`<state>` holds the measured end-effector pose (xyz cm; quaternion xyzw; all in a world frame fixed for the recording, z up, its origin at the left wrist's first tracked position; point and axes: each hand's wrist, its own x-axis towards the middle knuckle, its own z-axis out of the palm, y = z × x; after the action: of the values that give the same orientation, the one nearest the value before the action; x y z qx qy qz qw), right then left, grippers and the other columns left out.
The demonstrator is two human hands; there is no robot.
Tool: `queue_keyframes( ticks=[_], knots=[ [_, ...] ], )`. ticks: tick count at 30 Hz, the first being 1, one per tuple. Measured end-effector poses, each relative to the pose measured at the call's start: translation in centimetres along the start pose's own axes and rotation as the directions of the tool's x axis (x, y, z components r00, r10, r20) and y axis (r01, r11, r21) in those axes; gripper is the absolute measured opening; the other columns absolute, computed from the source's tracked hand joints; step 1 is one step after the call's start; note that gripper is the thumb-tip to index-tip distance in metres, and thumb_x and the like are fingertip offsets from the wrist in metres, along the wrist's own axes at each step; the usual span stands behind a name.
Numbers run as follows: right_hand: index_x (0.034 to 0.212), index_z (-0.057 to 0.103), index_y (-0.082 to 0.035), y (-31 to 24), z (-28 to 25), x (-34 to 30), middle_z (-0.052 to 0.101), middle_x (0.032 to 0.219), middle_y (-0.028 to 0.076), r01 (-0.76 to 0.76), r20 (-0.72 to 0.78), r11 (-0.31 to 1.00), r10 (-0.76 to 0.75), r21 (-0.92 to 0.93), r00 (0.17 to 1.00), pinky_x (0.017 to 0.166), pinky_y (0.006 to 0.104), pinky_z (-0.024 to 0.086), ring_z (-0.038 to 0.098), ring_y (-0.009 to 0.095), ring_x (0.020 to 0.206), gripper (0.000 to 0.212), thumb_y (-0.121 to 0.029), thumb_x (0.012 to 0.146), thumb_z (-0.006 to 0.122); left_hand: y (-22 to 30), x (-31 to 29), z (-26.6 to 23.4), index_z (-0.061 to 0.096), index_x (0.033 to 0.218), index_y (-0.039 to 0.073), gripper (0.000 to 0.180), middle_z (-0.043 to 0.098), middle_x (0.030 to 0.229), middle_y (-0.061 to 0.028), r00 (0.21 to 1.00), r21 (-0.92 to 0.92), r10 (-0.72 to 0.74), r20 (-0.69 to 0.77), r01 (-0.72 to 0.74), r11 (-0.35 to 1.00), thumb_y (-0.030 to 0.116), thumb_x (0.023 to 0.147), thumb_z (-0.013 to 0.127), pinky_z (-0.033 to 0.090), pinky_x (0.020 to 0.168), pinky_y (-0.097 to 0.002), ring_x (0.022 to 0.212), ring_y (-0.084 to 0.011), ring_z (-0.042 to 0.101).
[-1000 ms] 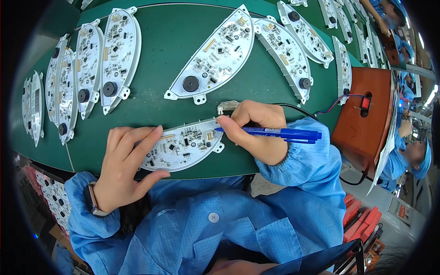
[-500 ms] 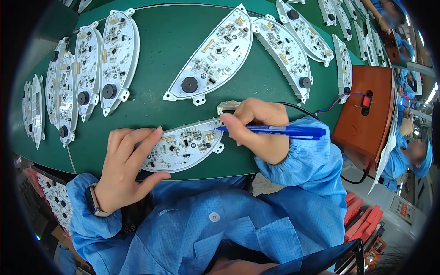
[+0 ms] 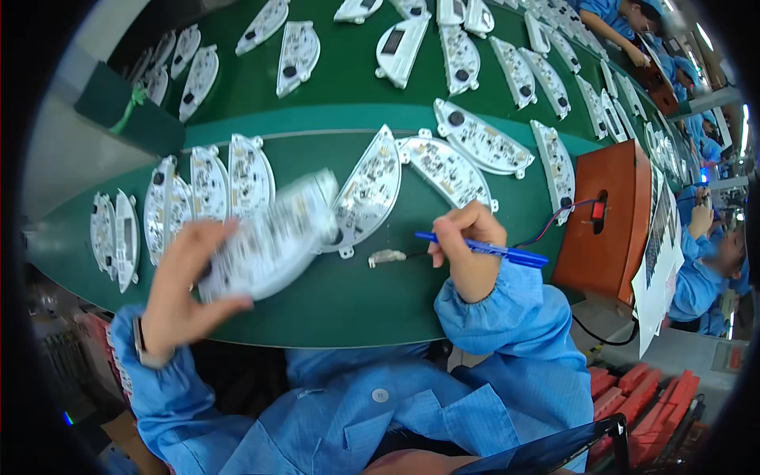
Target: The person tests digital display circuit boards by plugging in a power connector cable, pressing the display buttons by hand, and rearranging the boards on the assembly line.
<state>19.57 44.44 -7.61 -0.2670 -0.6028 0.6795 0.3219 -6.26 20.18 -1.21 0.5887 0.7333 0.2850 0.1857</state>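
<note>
My left hand (image 3: 178, 289) grips the left end of a half-moon circuit board in a white housing (image 3: 273, 237). This board is raised above the green table and smeared by motion, covering part of what lies behind it. A blue pen (image 3: 518, 256) is pinched in my right hand (image 3: 473, 241), tip pointing left. Just left of those fingers, a small pale connector (image 3: 386, 257) on a dark cable lies on the table, apart from the raised board. Behind the two hands rests another half-moon board (image 3: 370, 190) with a round black part, partly hidden.
Several boards stand in a row (image 3: 210, 186) at the left. More lie at the right, including one board (image 3: 484, 142). A brown box (image 3: 606, 218) with a red switch and wires stands at the right. Beyond, a green belt (image 3: 340, 87) carries many boards. People in blue work far right.
My left hand has lifted the board off the table. My right hand, still with the pen, has come away from it. The view has tilted up, showing more of the far side.
</note>
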Motion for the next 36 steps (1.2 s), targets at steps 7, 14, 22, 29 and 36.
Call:
queue_keyframes(
  ticks=[7,14,22,29,36],
  knots=[
    [0.083,0.059,-0.003,-0.1,-0.2,0.2,0.067,0.074,0.006,-0.102,0.058,0.995,0.102,-0.014,0.993,0.052,0.0224,0.046,0.06,0.007,0.059,0.018,-0.005,0.094,0.073,-13.0,19.8,-0.3,0.062,0.132,-0.003,0.059,0.066,0.123,-0.023,0.917,0.031,-0.182,-0.355,0.207,0.978,0.032,0.086,0.079,0.051,0.091,-0.0386,0.11,-0.0349,0.065],
    [0.083,0.06,-0.004,-0.2,-0.9,0.7,0.067,0.069,0.003,-0.076,0.084,0.997,0.076,0.001,0.994,0.052,0.0212,0.045,0.061,0.005,0.06,0.019,-0.008,0.093,0.076,-22.1,38.9,1.1,0.055,0.135,-0.011,0.072,0.062,0.129,-0.0316,0.826,0.118,-0.162,-0.54,0.266,0.957,0.039,0.086,0.075,0.048,0.102,-0.0455,0.118,-0.0405,0.062],
    [0.083,0.062,-0.004,-0.2,-1.4,1.6,0.067,0.066,0.001,-0.083,0.092,0.996,0.08,0.037,0.993,0.052,0.0209,0.042,0.059,0.002,0.059,0.02,-0.012,0.092,0.078,-20.2,43.3,6.2,0.052,0.137,-0.002,0.061,0.055,0.136,-0.0249,0.901,0.5,0.39,-0.188,-0.254,0.828,0.025,0.086,0.072,0.043,0.109,-0.0484,0.124,-0.0434,0.054],
    [0.093,0.069,-0.004,-0.5,-1.4,2.0,0.069,0.075,0.003,0.033,0.2,0.993,-0.01,-0.111,0.98,0.054,0.0218,0.043,0.062,0.005,0.064,0.013,-0.011,0.089,0.08,-17.2,43.1,5.8,0.057,0.117,-0.002,0.031,0.065,0.118,-0.0259,0.977,0.562,0.195,-0.082,-0.117,0.819,0.014,0.091,0.063,0.053,0.089,-0.0491,0.103,-0.0425,0.065],
    [0.103,0.07,-0.009,1.0,-1.2,2.8,0.066,0.085,0.009,0.466,0.333,0.785,-0.347,-0.409,0.877,0.059,0.0341,0.051,0.066,0.024,0.069,0.021,-0.011,0.085,0.079,-10.3,38.0,-5.1,0.066,0.111,0.003,0.031,0.074,0.087,-0.0154,0.745,0.294,0.279,-0.605,-0.117,0.949,0.026,0.093,0.074,0.055,0.068,-0.037,0.078,-0.0268,0.073]
  ],
)
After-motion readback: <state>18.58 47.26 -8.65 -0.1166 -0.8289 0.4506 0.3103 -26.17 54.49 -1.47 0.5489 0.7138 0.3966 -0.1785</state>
